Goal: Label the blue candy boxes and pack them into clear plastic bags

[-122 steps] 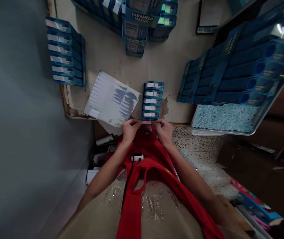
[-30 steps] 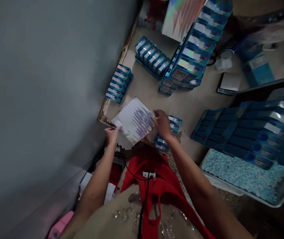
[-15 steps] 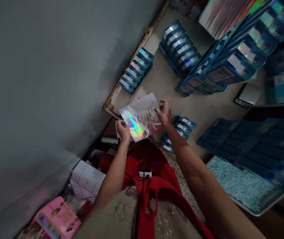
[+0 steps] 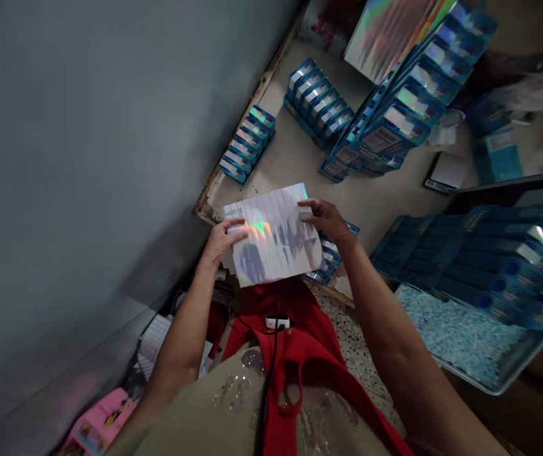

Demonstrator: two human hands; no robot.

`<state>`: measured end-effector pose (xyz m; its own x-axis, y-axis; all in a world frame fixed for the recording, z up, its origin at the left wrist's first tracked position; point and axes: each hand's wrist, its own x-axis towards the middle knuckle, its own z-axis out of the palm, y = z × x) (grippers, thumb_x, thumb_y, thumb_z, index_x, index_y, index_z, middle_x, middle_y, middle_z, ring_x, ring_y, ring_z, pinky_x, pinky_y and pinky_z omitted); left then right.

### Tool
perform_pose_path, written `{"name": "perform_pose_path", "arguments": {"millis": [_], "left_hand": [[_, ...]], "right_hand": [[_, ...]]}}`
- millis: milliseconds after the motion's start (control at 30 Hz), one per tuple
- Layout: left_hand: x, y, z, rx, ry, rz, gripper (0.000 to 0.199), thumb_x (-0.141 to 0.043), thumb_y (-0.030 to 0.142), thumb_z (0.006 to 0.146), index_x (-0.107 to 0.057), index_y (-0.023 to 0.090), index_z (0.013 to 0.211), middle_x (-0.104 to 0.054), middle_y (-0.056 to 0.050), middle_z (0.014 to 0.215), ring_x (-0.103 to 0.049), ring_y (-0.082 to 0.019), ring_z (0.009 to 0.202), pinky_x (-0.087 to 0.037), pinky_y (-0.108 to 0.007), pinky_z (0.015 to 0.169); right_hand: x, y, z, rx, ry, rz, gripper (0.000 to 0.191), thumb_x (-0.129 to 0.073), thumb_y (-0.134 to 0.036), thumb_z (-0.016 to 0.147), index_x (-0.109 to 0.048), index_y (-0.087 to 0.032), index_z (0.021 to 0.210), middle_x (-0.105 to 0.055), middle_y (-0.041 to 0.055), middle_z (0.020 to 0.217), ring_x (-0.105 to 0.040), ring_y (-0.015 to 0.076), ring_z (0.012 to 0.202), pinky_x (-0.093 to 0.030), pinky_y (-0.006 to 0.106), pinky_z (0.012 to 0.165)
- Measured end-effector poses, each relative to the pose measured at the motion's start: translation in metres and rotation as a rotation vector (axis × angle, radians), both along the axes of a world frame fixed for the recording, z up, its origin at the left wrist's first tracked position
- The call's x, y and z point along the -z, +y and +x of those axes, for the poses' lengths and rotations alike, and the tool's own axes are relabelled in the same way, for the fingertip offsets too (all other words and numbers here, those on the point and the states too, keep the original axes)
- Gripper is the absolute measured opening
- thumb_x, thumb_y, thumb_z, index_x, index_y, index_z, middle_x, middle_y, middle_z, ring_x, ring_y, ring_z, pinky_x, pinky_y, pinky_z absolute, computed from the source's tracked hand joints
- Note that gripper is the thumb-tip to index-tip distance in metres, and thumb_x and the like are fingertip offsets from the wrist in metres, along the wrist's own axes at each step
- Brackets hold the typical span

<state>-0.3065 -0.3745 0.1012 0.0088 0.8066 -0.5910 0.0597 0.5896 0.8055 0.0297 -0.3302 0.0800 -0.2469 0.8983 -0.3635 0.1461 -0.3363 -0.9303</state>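
A shiny silver sheet (image 4: pixel 275 244) with rainbow reflections is held in front of my body, over the table's near corner. My left hand (image 4: pixel 223 240) grips its left edge, with fingers lying over the top face. My right hand (image 4: pixel 325 218) has hold of the upper right edge between thumb and fingers. Just behind the right hand, a small row of blue boxes (image 4: pixel 331 256) is partly hidden by the sheet and the hand.
Rows of blue boxes (image 4: pixel 247 144) stand by the table's left edge, with another row (image 4: pixel 319 101) and a tall stack (image 4: pixel 395 120) beyond. More shiny sheets (image 4: pixel 388 35) lie at the back. At right, blue boxes rest over a tray (image 4: pixel 499 380) of small pale-blue pieces. A grey wall (image 4: pixel 85 158) fills the left.
The sheet now faces up more fully and looks larger. My left hand has shifted left with its fingers spread over the sheet; my right hand has moved slightly right. The view has shifted.
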Motion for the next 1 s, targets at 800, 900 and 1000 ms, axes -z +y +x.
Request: {"name": "perform_pose_path", "arguments": {"millis": [800,900,1000], "left_hand": [[-0.046,0.036,0.029,-0.121,0.331,0.345,0.021,-0.088,0.025,0.068,-0.082,0.018,0.086,-0.076,-0.002,0.077,-0.067,-0.014,0.068,-0.054,-0.025,0.066],[-0.046,0.038,0.026,-0.09,0.393,0.417,0.014,-0.086,0.027,0.074,-0.082,0.019,0.086,-0.074,-0.002,0.077,-0.062,-0.014,0.068,-0.052,-0.026,0.069],[-0.043,0.039,0.03,-0.114,0.492,0.454,0.008,-0.084,0.026,0.079,-0.081,0.019,0.083,-0.069,-0.004,0.084,-0.064,-0.017,0.081,-0.054,-0.03,0.08]], "right_hand": [[-0.071,-0.012,-0.007,0.155,-0.38,0.295,0.021,-0.072,-0.038,0.089,-0.08,-0.027,0.104,-0.06,0.0017,0.081,-0.056,0.0184,0.077,-0.048,0.034,0.077],[-0.076,-0.01,-0.009,0.066,-0.467,0.35,0.023,-0.062,-0.038,0.097,-0.08,-0.027,0.104,-0.06,0.0042,0.084,-0.059,0.0207,0.085,-0.049,0.036,0.083],[-0.079,-0.009,-0.014,0.089,-0.664,0.442,0.025,-0.06,-0.041,0.1,-0.08,-0.026,0.1,-0.06,0.0068,0.087,-0.058,0.025,0.093,-0.046,0.041,0.091]]}}
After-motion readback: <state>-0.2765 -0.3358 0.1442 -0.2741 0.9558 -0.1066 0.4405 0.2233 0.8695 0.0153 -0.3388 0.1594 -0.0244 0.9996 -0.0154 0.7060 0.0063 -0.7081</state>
